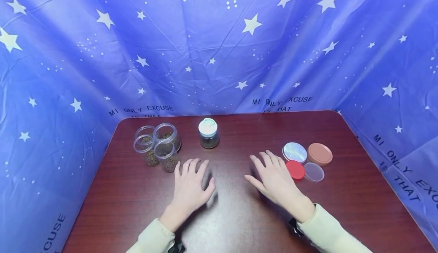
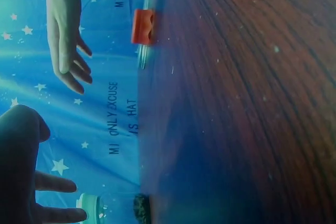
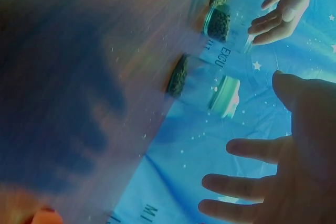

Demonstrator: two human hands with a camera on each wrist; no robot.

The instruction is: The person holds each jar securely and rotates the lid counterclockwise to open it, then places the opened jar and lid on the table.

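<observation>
My left hand (image 1: 191, 184) hovers over the table with its fingers spread, holding nothing, just right of the uncovered clear jars. Opposite it, my right hand (image 1: 277, 179) is also spread and holds nothing, left of a red lid (image 1: 295, 170). Several clear jars without lids, such as the front jar (image 1: 169, 162), stand grouped at the left with dark granular stuff inside. A jar with a white-and-mint lid (image 1: 208, 127) stands upright at the back middle; the right wrist view shows dark granules at the bottom of this lidded jar (image 3: 202, 82).
Beside the red lid lie a silvery lid (image 1: 295, 152), an orange lid (image 1: 320, 154) and a clear lid (image 1: 314, 172). Blue star-printed cloth (image 1: 219, 48) hangs around the back and sides of the dark red wooden table (image 1: 226, 226).
</observation>
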